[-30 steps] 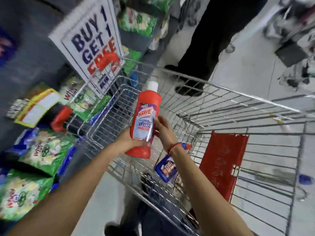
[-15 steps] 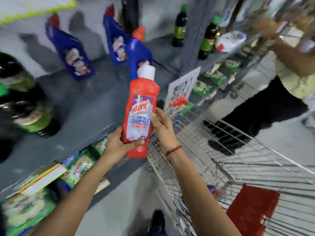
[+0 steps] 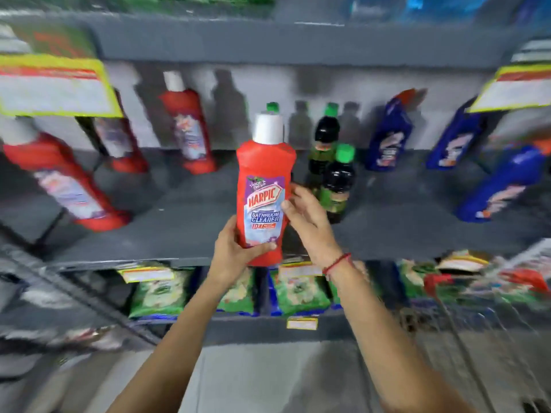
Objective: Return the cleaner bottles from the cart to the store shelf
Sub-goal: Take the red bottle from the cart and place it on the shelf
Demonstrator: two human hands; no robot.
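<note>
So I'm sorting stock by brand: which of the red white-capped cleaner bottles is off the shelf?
The red Harpic bottle at centre, held between the left hand and right hand; the other red bottles stand on the grey shelf.

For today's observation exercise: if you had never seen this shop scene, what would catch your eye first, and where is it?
First comes the red Harpic bottle with its white cap, held upright at centre frame in front of the grey shelf, the left hand gripping its base and the right hand against its side. Next, matching red bottles stand to the left on that shelf, dark green-capped bottles just right of centre, and blue bottles further right.
</note>
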